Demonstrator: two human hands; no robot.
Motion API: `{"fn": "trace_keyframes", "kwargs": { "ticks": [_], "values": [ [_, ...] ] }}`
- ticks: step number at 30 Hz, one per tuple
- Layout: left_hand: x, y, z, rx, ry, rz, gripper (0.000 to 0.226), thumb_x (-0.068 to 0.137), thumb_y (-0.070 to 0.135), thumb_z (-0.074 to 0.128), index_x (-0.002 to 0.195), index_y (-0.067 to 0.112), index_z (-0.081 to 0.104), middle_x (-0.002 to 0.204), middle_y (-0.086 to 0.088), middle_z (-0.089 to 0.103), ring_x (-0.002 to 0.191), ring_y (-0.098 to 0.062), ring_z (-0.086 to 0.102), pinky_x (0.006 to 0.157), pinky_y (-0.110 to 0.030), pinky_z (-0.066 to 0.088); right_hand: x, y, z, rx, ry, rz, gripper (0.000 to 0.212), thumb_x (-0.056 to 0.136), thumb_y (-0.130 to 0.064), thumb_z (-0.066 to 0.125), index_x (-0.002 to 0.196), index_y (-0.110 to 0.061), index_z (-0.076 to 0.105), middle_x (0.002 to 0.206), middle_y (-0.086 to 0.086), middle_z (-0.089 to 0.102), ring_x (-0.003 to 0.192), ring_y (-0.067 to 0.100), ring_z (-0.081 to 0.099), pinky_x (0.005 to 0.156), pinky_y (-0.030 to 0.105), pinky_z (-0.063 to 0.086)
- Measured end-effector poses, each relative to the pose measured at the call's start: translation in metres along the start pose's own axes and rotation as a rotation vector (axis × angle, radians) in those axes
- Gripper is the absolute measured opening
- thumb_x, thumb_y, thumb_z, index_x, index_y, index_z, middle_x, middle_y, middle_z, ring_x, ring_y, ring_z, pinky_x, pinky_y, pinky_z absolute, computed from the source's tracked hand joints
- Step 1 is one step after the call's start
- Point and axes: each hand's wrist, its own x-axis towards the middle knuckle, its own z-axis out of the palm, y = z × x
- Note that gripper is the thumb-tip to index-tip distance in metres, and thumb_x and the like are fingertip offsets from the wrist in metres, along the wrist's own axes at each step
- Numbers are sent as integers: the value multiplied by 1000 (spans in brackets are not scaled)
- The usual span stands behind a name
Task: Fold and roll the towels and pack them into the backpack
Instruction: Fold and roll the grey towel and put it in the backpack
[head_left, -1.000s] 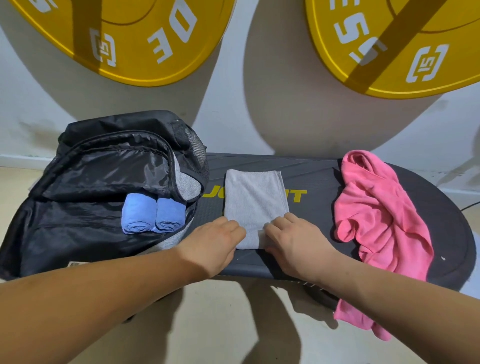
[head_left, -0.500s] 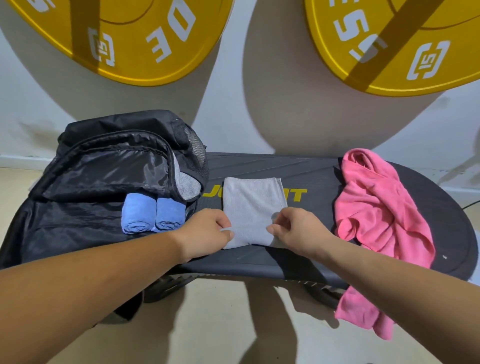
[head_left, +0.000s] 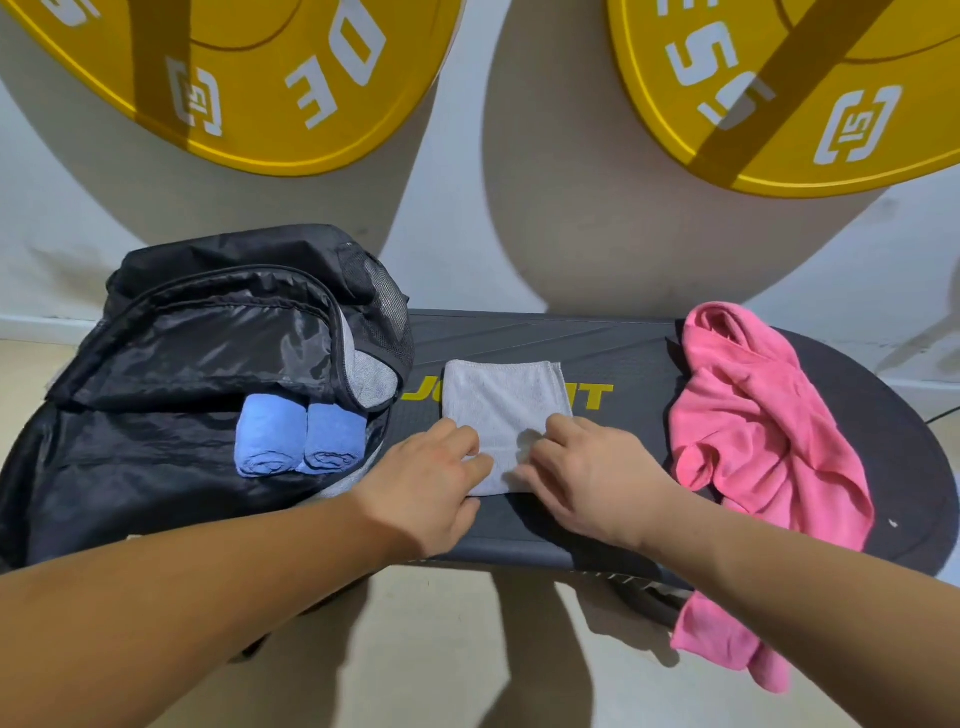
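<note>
Glossy black nylon backpack (head_left: 197, 353), soft matt grey cloth towel (head_left: 501, 400), fuzzy pink towel (head_left: 753, 415), textured matt bench (head_left: 623, 353)

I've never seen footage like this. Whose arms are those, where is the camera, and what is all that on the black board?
There is no machine here. These are a person's bare arms, filmed by one wide-angle camera worn on the head and looking down. The left hand and right hand both pinch the near edge of a folded grey towel lying on the board. On the left is an open backpack with two rolled blue towels inside. On the right, a crumpled pink towel hangs over the board's edge. Yellow discs hang on the wall behind.
</note>
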Motion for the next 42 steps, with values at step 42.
{"fn": "trace_keyframes", "kwargs": {
  "ticks": [42],
  "values": [
    [11,-10,-28,-826,-138,-639,8,87,22,66,92,26,69,97,7,69,85,-11,65,75,-27,53,26,9,-23,728,-467,617,33,80,-37,80,105,-24,63,96,-7,66,85,14,62,74,24,50]
  ]
}}
